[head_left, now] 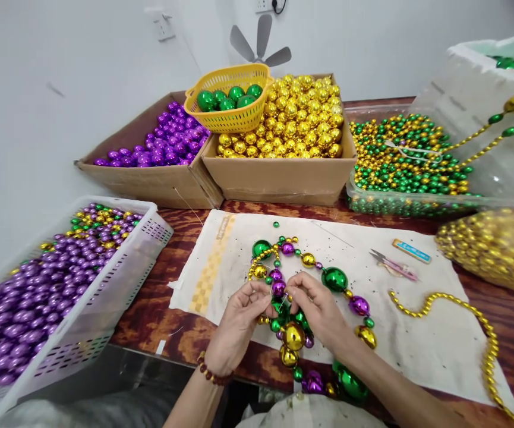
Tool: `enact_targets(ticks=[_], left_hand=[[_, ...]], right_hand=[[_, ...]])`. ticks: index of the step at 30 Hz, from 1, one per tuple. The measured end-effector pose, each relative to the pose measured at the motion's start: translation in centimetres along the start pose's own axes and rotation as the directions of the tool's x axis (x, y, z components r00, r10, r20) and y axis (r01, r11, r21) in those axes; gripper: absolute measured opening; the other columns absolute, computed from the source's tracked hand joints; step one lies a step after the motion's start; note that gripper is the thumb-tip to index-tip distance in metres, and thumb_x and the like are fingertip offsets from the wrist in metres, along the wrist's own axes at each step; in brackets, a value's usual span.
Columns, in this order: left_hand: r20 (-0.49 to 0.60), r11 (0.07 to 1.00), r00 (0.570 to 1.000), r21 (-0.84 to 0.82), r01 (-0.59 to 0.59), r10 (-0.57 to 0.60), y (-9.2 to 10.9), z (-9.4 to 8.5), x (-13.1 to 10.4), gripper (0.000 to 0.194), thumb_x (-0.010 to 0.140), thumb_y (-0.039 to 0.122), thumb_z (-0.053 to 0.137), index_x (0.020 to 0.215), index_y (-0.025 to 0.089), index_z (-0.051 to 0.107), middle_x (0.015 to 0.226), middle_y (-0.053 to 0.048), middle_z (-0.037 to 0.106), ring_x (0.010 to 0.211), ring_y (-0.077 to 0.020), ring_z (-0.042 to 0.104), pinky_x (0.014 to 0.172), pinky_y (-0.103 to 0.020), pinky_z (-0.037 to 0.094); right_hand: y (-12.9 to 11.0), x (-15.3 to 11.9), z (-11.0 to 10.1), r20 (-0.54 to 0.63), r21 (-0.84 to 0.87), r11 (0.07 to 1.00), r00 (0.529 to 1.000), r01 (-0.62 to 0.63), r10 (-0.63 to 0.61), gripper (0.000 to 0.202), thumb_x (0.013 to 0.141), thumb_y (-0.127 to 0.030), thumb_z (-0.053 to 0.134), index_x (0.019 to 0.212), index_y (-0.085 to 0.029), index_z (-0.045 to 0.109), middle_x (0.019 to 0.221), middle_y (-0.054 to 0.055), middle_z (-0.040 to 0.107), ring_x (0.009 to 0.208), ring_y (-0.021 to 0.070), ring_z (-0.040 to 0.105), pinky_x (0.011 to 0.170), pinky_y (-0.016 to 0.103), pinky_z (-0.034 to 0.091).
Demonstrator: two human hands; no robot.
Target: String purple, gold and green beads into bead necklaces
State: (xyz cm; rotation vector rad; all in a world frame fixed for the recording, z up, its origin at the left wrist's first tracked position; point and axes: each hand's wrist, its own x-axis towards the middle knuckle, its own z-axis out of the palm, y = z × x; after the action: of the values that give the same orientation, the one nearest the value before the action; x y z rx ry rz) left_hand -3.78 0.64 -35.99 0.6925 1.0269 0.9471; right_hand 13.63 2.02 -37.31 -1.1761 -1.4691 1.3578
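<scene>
Left hand (239, 318): pinched thread at the purple bead (278, 288).
Right hand (317, 306): fingertips pressed together beside that bead.
Bead necklace (334, 279): lay looped on white cloth (417, 333), tabletop (150, 315) centre.

beads lying all around a cloth on a table

the cloth (417, 333) is lying on the table (158, 321), a basket (118, 279) sitting to its left, two boxes (278, 172) standing at the far side, scissors (393, 263) resting on the cloth's right part.
</scene>
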Motion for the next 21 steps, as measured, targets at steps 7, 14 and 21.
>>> enact_targets(ticks=[7,14,21], left_hand=[[0.147,0.981,0.978,0.148,0.125,-0.147,1.6,0.3,1.2,0.013,0.083,0.024,0.067,0.087,0.014,0.06,0.065,-0.001,0.063,0.061,-0.0107,0.056,0.065,-0.024,0.04],[0.167,0.96,0.975,0.261,0.1,-0.147,2.2,0.5,1.4,0.014,0.083,0.026,0.066,0.082,0.016,0.058,0.069,-0.002,0.064,0.065,-0.0118,0.056,0.068,-0.024,0.04],[0.22,0.939,0.958,0.325,0.109,-0.187,2.9,0.3,1.5,0.015,0.081,0.026,0.068,0.083,0.017,0.056,0.075,-0.003,0.067,0.071,-0.0144,0.061,0.071,-0.026,0.044]], right_hand=[[-0.3,1.2,-0.8,0.206,-0.505,0.812,0.954,0.293,-0.217,0.015,0.098,-0.023,0.038,0.096,-0.021,0.053,0.076,0.0,0.058,0.056,0.013,0.049,0.054,0.026,0.029],[-1.5,2.4,-1.6,0.247,-0.271,0.947,0.964,0.17,-0.102,0.019,0.1,-0.024,0.036,0.091,-0.021,0.052,0.067,-0.004,0.057,0.057,0.011,0.05,0.055,0.022,0.031],[-3.2,-0.1,-5.2,0.428,-0.375,0.891,0.9,0.255,-0.078,0.012,0.093,-0.023,0.055,0.089,-0.021,0.066,0.076,0.0,0.064,0.069,0.0145,0.057,0.063,0.024,0.037]])
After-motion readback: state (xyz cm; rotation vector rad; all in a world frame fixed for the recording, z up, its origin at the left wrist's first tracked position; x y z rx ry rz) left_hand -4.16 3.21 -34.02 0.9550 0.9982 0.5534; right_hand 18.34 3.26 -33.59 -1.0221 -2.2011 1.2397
